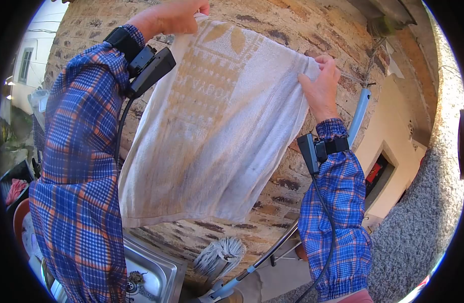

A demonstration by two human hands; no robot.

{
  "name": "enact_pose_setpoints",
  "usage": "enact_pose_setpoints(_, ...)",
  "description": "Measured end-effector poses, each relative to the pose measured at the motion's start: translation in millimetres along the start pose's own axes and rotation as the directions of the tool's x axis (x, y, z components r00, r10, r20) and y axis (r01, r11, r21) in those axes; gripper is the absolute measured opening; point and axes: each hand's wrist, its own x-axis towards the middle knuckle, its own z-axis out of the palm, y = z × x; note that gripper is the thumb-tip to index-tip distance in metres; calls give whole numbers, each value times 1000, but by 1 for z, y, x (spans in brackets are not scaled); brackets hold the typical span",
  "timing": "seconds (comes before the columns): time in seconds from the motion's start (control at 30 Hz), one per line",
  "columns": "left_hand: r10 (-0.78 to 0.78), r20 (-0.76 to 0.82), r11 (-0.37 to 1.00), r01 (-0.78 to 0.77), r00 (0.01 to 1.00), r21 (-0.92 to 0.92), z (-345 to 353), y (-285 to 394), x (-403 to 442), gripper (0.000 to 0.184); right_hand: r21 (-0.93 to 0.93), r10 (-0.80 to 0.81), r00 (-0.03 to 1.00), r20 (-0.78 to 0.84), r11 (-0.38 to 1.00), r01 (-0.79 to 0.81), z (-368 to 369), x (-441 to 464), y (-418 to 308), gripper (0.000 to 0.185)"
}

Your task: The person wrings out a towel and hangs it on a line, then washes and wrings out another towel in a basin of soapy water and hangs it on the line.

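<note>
A white towel (pixel 227 126) with a tan patterned band hangs spread out in front of a brick wall. At its upper left corner, my left hand (pixel 174 17) grips the edge; some of those fingers are cut off by the top of the view. My right hand (pixel 321 88) pinches the upper right corner between thumb and fingers. Faded lettering shows on the tan band, mirrored or upside down. The lower edge of the towel falls free, with soft folds running down its right half.
Below the towel is a stainless steel sink (pixel 161 267) with a dark clump near its drain. A grey string mop head (pixel 223 255) stands beside it against the brick wall (pixel 287 177). A blue-grey pole (pixel 359 113) rises behind my right wrist. A reddish basin (pixel 21 224) sits at the left.
</note>
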Motion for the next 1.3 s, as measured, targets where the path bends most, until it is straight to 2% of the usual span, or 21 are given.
enact_pose_setpoints(0.03, 106, -62, 994, -105, 992, 21, 1, -3, -1, 26, 0, 3, 1000, 6, 1000, -3, 2, -4, 6, 49)
enact_pose_setpoints(0.07, 105, -61, 994, -104, 993, 18, 3, -7, -3, 26, 247, 200, 976, 82, 945, -214, 3, -4, 16, 43)
enact_pose_setpoints(0.1, 89, -59, 990, -95, 994, -103, 2, -7, -6, 26, 455, 363, 910, 198, 788, -414, 2, -1, 26, 38)
enact_pose_setpoints(0.17, 77, -65, 971, -90, 995, -222, 2, -8, -10, 26, 468, 293, 932, 214, 807, -361, -6, 16, 44, 31)
enact_pose_setpoints(0.23, -13, -47, 876, -11, 999, -481, 6, -11, -6, 24, 482, 223, 950, 219, 822, -305, -13, 41, 53, 26)
enact_pose_setpoints(0.3, -47, -128, 912, -10, 991, -410, 12, -18, 8, 22, 180, 135, 975, 174, 969, -167, -20, 67, 53, 28)
enact_pose_setpoints(0.37, -81, -205, 941, 7, 975, -339, 16, -17, 17, 22, 107, 151, 970, 192, 979, -174, -31, 87, 49, 30)
enact_pose_setpoints(0.43, -87, -350, 981, 141, 933, 133, 21, -1, 27, 25, -376, 304, 926, 223, 903, -206, -43, 105, 61, 27)
enact_pose_setpoints(0.47, -88, -349, 981, 142, 933, 133, 24, 7, 30, 25, -376, 304, 926, 224, 903, -206, -48, 110, 73, 27)
enact_pose_setpoints(0.53, 41, -381, 969, 57, 924, 241, 29, 24, 34, 36, -576, 214, 939, 270, 817, -21, -56, 116, 98, 29)
enact_pose_setpoints(0.63, -11, -377, 930, 147, 926, 336, 42, 58, 43, 43, -669, 281, 921, 269, 743, -31, -67, 114, 110, 31)
enact_pose_setpoints(0.67, 59, -371, 893, 117, 927, 434, 49, 57, 48, 48, -671, 283, 920, 272, 741, -29, -69, 110, 112, 31)
enact_pose_setpoints(0.9, 7, -299, 998, 14, 954, 68, 62, 67, 8, 46, -720, 192, 912, 362, 679, 143, -66, 82, 138, 24)
enact_pose_setpoints(0.93, 57, -486, 998, -56, 872, 18, 73, 64, -2, 41, -750, 130, 937, 323, 639, 170, -68, 81, 137, 24)
enact_pose_setpoints(0.97, 90, -656, 991, -133, 749, -16, 85, 61, -11, 49, -779, 63, 957, 283, 597, 191, -70, 78, 140, 23)
enact_pose_setpoints(1.0, 87, -653, 991, -130, 753, -17, 100, 58, -16, 49, -788, -22, 977, 210, 589, 182, -69, 75, 143, 21)
enact_pose_setpoints(1.1, 27, -879, 990, -135, 476, -43, 133, 57, -44, 48, -669, -69, 996, 51, 738, 85, -65, 72, 112, 21)
enact_pose_setpoints(1.13, -238, -707, 915, -89, 665, -392, 138, 65, -61, 50, -665, -73, 996, 47, 742, 85, -59, 73, 101, 21)
enact_pose_setpoints(1.17, -424, -418, 730, 30, 804, -683, 142, 71, -73, 52, -472, -154, 987, 49, 867, 158, -51, 70, 90, 22)
enact_pose_setpoints(1.23, -456, -37, 474, 207, 889, -856, 146, 60, -87, 40, -177, -316, 944, 89, 928, 328, -38, 61, 66, 23)
enact_pose_setpoints(1.3, -391, 57, 484, 259, 918, -836, 160, 48, -103, 31, -116, -402, 908, 113, 903, 414, -33, 51, 64, 23)
